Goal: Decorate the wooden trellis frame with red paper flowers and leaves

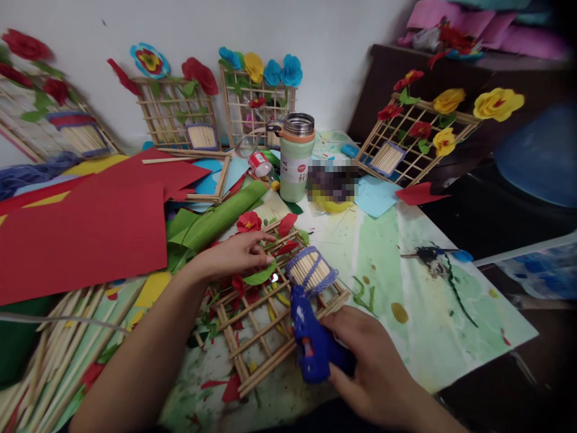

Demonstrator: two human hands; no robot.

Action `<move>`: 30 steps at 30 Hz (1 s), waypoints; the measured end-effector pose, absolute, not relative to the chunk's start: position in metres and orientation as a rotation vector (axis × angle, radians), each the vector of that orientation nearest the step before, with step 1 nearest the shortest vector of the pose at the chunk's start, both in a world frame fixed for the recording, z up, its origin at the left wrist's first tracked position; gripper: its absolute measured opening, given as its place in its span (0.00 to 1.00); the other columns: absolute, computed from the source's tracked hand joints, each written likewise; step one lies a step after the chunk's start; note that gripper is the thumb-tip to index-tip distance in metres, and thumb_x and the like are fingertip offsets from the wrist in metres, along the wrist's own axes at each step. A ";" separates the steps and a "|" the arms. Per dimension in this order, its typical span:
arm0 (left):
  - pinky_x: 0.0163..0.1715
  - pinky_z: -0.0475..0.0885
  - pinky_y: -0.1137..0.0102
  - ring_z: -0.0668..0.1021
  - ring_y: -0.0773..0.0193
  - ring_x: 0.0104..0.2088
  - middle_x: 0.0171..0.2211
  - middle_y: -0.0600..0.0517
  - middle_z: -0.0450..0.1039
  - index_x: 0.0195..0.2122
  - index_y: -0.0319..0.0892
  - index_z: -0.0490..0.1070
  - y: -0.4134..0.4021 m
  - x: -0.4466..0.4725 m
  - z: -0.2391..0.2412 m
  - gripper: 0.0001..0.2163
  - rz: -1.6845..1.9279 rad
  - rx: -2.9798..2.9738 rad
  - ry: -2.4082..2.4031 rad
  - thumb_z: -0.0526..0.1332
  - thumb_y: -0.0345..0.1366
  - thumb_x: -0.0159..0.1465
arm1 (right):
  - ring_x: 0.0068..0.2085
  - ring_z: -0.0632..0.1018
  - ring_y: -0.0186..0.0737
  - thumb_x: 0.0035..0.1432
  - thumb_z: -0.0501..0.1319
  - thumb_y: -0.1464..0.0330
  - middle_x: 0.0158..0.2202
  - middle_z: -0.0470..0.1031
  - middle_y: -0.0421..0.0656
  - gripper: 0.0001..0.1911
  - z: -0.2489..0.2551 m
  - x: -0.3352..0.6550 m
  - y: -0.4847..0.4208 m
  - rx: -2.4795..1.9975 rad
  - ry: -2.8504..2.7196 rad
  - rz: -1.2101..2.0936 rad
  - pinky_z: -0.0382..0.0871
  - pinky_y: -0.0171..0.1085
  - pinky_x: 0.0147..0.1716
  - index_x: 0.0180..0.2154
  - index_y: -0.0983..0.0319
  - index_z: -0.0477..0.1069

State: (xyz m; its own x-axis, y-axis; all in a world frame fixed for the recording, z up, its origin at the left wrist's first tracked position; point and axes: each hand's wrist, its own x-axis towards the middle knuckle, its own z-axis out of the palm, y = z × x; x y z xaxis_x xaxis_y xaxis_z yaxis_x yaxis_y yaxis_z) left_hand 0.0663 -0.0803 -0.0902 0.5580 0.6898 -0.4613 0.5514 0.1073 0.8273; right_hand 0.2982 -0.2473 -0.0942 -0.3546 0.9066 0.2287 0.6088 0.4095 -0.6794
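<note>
A wooden stick lattice frame (pixel 261 331) lies flat on the table in front of me, with red paper flowers (pixel 249 222) and green leaves stuck on it. A small bundle of sticks bound in blue (pixel 311 270) sits at its right side. My left hand (pixel 234 254) rests on the frame with fingers pinched on a green paper leaf (pixel 260 276). My right hand (pixel 369 361) grips a blue glue gun (pixel 313 337), whose nozzle points up at the frame near the stick bundle.
Red paper sheets (pixel 81 228) and a green paper roll (pixel 220 219) lie to the left. A green flask (pixel 296 157) stands behind the frame. Finished flower lattices (pixel 180 114) lean on the wall and at the right (pixel 415 138). Loose sticks (pixel 54 355) lie at lower left.
</note>
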 end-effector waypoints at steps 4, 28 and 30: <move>0.18 0.54 0.73 0.64 0.69 0.19 0.21 0.57 0.64 0.55 0.38 0.63 -0.080 0.068 -0.087 0.28 0.114 1.621 1.075 0.63 0.44 0.55 | 0.33 0.72 0.43 0.52 0.61 0.64 0.32 0.73 0.45 0.14 -0.089 0.320 -0.262 -1.109 -2.131 0.667 0.65 0.40 0.32 0.42 0.59 0.67; 0.23 0.59 0.75 0.68 0.68 0.24 0.24 0.57 0.67 0.52 0.37 0.67 -0.079 0.073 -0.096 0.26 0.179 1.626 1.010 0.63 0.36 0.50 | 0.41 0.65 0.45 0.59 0.57 0.72 0.35 0.70 0.45 0.08 -0.081 0.261 -0.163 -1.400 -2.551 -0.187 0.55 0.44 0.43 0.32 0.59 0.75; 0.22 0.58 0.75 0.67 0.69 0.23 0.23 0.58 0.66 0.51 0.37 0.67 -0.079 0.074 -0.098 0.25 0.189 1.599 1.002 0.62 0.35 0.50 | 0.42 0.64 0.46 0.57 0.59 0.71 0.36 0.69 0.47 0.06 -0.091 0.247 -0.148 -1.416 -2.584 -0.196 0.54 0.45 0.45 0.32 0.61 0.76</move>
State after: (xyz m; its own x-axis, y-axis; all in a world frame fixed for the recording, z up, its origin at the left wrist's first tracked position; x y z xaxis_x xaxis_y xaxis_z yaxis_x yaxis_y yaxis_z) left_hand 0.0740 -0.0793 -0.0977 0.6181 0.6827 -0.3897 0.4935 0.0488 0.8684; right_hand 0.2475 -0.1481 -0.0906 -0.5263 0.8193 0.2273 0.8443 0.5353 0.0253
